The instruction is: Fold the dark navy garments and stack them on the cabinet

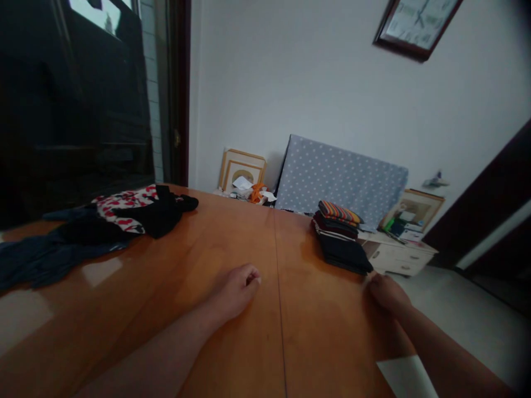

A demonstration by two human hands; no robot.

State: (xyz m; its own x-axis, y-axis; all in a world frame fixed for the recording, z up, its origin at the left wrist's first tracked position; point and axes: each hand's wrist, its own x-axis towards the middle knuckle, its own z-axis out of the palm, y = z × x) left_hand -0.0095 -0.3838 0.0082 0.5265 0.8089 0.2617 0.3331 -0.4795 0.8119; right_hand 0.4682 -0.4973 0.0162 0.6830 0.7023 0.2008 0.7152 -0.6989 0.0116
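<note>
On the wooden table (232, 237), my left hand (240, 287) rests with its fingers curled into a loose fist and nothing visible in it. My right hand (388, 293) is at the near right corner of a stack of folded clothes, its fingers pinched at the edge of the dark folded garment (344, 252) on the bottom; the fingertips are slightly blurred. Maroon and striped folded pieces (334, 225) lie above it, topped by an orange multicoloured striped cloth (340, 212). Far to the left lies a loose pile of clothes: a red-and-white patterned black garment (128, 207) and blue denim (53, 257).
Beyond the table are a grey dotted cloth cover (340, 171), leaning picture frames (243, 166) and a white cabinet (394, 254) bearing small items. A clock (418, 25) hangs on the wall. A pale patch (406, 376) shows at the table's near right edge.
</note>
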